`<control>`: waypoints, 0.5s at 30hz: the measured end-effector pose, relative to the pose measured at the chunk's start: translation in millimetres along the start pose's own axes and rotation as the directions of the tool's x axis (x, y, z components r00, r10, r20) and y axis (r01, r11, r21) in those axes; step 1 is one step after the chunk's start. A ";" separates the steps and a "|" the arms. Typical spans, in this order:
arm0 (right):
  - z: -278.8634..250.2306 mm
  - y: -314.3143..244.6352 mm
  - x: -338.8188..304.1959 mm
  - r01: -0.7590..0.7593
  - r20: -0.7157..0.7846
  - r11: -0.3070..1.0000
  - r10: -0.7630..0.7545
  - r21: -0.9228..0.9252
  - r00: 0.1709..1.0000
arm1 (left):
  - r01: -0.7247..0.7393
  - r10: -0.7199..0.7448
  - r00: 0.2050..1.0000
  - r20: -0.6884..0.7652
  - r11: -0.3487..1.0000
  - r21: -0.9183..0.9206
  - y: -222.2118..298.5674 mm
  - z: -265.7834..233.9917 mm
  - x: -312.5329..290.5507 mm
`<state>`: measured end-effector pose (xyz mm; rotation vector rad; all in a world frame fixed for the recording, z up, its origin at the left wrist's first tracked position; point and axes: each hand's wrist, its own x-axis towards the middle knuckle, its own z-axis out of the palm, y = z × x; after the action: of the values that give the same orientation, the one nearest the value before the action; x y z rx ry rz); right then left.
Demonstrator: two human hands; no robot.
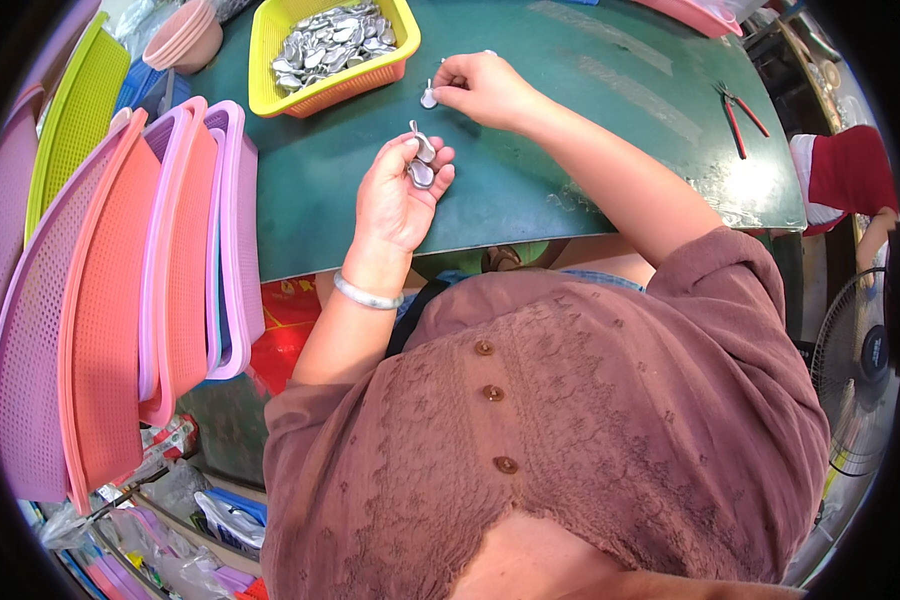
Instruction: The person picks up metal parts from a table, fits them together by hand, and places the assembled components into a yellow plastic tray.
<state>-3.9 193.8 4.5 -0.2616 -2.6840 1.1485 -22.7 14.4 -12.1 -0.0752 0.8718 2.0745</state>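
My left hand [393, 205] is turned palm up over the near part of the green table, its fingers curled around a few shiny silver drop-shaped metal pieces [421, 175]. Farther forward and to the right, my right hand [488, 90] pinches one similar small silver piece [428, 98] between thumb and fingertips, just above the tabletop. The two hands are apart. Beyond them a yellow-green plastic basket [261, 62], set in an orange one, holds a heap of the same silver pieces [332, 45].
Red-handled pliers [735, 128] lie open on the green table [610, 160] at the right. Nested pink and purple baskets [110, 330] stand along the left side. Small pink bowls [183, 36] are stacked at the back left. A fan [855, 365] stands at the right.
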 end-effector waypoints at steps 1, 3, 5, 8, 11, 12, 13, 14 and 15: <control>4.2 -1.6 2.3 0.010 -0.009 0.994 -0.011 -0.109 1.000 | 0.002 -0.002 1.000 -0.004 1.000 -0.005 0.6 0.9 -0.1; 12.0 -4.7 6.4 0.026 -0.025 0.946 -0.036 -0.322 0.999 | 0.008 -0.008 1.000 -0.012 1.000 -0.014 1.2 2.4 0.3; 18.7 -2.0 8.6 0.071 -0.070 0.910 -0.109 -0.408 0.992 | 0.042 -0.039 0.999 0.031 0.997 -0.072 3.3 0.8 0.6; 18.3 -2.4 12.0 0.052 -0.063 0.890 -0.090 -0.453 0.994 | 0.045 -0.042 0.999 0.031 0.996 -0.078 3.3 1.5 -1.1; 11.9 -0.7 10.0 -0.017 -0.032 0.953 0.008 -0.303 0.999 | 0.039 -0.037 0.999 0.035 0.997 -0.065 2.0 -2.7 0.4; 7.3 2.2 7.1 -0.051 0.002 0.990 0.052 -0.128 0.999 | 0.040 -0.037 0.998 0.043 0.997 -0.064 1.6 -4.7 1.4; 1.9 3.3 3.4 -0.095 0.044 0.994 0.093 0.045 0.995 | 0.034 -0.031 0.999 0.042 0.998 -0.061 0.5 -5.7 2.2; -4.0 2.3 -1.0 -0.194 0.120 0.952 0.170 0.236 0.978 | 0.027 -0.025 0.999 0.041 0.998 -0.057 -0.5 -6.4 2.9; -10.3 -1.3 -7.4 -0.296 0.208 0.864 0.228 0.408 0.951 | 0.021 -0.019 0.999 0.039 0.998 -0.053 -1.5 -6.7 3.3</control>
<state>5.8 198.3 11.5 -0.4912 -2.4704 1.8840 -25.3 13.2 -19.1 -0.0722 0.7890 2.0742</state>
